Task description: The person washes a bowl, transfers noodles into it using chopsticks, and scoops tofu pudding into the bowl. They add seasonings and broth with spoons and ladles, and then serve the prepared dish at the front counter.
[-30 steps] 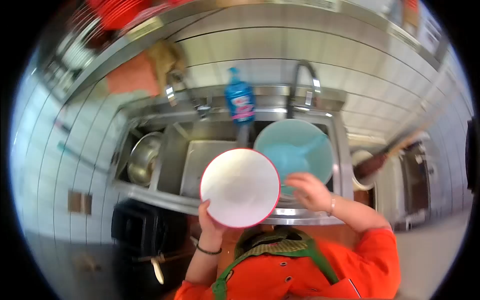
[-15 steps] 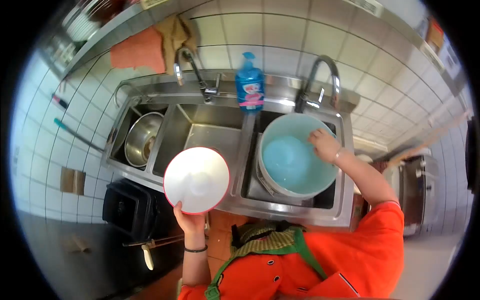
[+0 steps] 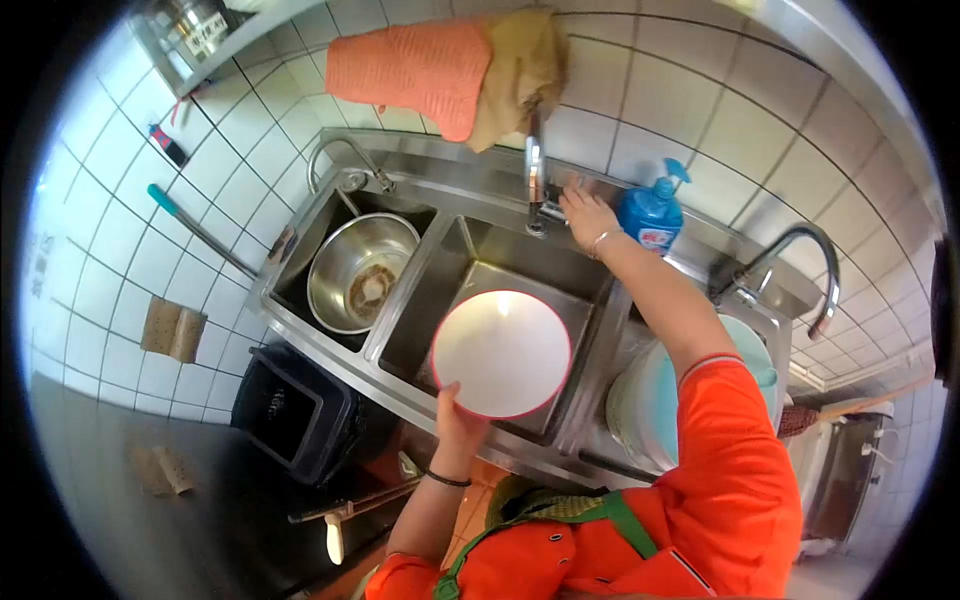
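In the head view, my left hand (image 3: 462,425) is pinching the near rim of the bowl (image 3: 502,350), thumb over the edge, fingers hidden underneath. From that grip the bowl is extending forward and slightly right, over the middle basin (image 3: 500,250); being round, it is showing no long axis. The tap (image 3: 535,185) is standing beyond it, nearer my right hand (image 3: 590,216), whose fingers are spreading loosely by the handle; I cannot tell whether they are gripping. The bowl is looking smooth and white inside, red-rimmed.

Bright overhead glare; curved, black-cornered fisheye edges
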